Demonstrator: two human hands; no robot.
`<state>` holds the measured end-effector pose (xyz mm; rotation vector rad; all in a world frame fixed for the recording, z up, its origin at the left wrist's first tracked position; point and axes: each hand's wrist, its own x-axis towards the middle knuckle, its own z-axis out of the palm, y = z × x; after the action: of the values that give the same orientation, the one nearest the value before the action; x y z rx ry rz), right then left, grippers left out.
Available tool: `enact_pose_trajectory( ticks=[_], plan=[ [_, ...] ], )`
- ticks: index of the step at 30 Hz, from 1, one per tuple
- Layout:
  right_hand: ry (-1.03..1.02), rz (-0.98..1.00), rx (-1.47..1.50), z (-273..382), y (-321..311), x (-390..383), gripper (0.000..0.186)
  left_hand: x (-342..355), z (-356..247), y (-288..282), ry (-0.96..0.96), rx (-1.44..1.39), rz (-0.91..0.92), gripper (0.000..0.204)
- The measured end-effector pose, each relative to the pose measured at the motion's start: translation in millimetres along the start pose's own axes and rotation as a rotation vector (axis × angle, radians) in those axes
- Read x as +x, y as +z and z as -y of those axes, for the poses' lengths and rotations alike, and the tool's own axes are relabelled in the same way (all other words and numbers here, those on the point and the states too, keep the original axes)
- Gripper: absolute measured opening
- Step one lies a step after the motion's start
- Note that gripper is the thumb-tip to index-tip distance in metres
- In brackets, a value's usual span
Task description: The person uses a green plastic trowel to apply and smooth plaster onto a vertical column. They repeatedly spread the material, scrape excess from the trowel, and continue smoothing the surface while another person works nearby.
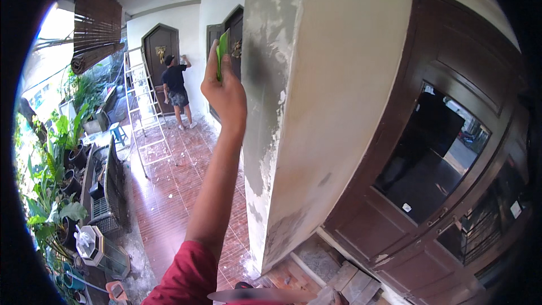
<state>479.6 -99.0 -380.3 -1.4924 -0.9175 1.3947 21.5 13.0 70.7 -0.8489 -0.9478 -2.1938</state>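
Note:
My left hand [226, 87] is raised at the end of a stretched arm in a red sleeve, close to the left face of a square column [333, 90]. Its fingers are closed around a flat, bright green piece [222, 51] that stands upright, narrowing at the top; whether it is a scraper I cannot make out. Grey patches and flaked paint [276, 113] mark the column beside the hand. At the lower edge, a small brownish shape may be part of my right hand [337, 297]; too little of it shows to tell its fingers.
A white ladder [148, 113] stands on the red tiled floor [164, 214], strewn with pale flakes. Beyond it, another person [176, 87] reaches toward the far wall. Potted plants [62, 192], a dark bench [107, 186] and a glass lantern [101, 251] line the left. Brown doors [389, 209] stand right.

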Motion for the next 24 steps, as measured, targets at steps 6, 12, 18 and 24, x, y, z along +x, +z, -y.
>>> enact_pose_trajectory(
  ticks=[6,12,18,24],
  plan=[
    [0.158,-0.083,0.003,-18.3,-11.9,-7.0,0.022,-17.2,16.6,36.5,0.110,0.134,0.055,0.036],
    [0.146,-0.062,0.012,-13.0,-2.1,-4.4,0.021,-71.7,-42.7,27.6,0.123,0.071,0.133,0.049],
    [0.009,0.089,-0.004,5.2,35.7,6.9,0.026,-90.3,-80.3,-2.1,0.117,-0.120,0.265,0.049],
    [-0.088,0.120,0.062,24.7,46.1,0.3,0.027,-32.8,-22.1,-6.6,0.196,0.113,-0.004,0.039]
  ],
)
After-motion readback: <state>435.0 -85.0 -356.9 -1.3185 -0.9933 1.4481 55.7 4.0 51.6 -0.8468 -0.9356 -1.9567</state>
